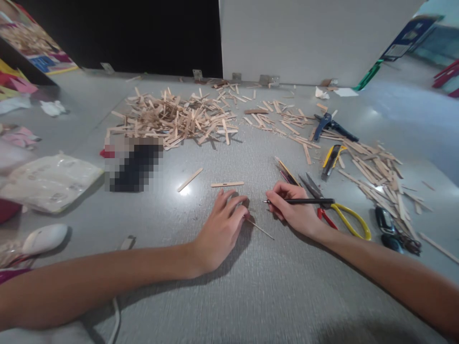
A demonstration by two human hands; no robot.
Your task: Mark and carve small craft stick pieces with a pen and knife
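My left hand (222, 229) pinches a thin wooden stick (263, 230), seen edge-on and slanting down to the right, low over the grey table. The rest of its fingers are loosely curled. Held in a writing grip, a black pen (310, 201) lies across my right hand (292, 208), its tip pointing left toward my left hand. Just beyond the left fingertips rests a craft stick with a small dark mark in its middle (227, 184). Another craft stick (190, 180) lies slanted to the left of it.
A big heap of craft sticks (172, 117) spreads at the back, with more sticks (383, 174) on the right. Yellow-handled scissors (349, 220), a yellow cutter (333, 160) and a blue clamp-like tool (332, 126) lie on the right. A plastic bag (53, 181) is left.
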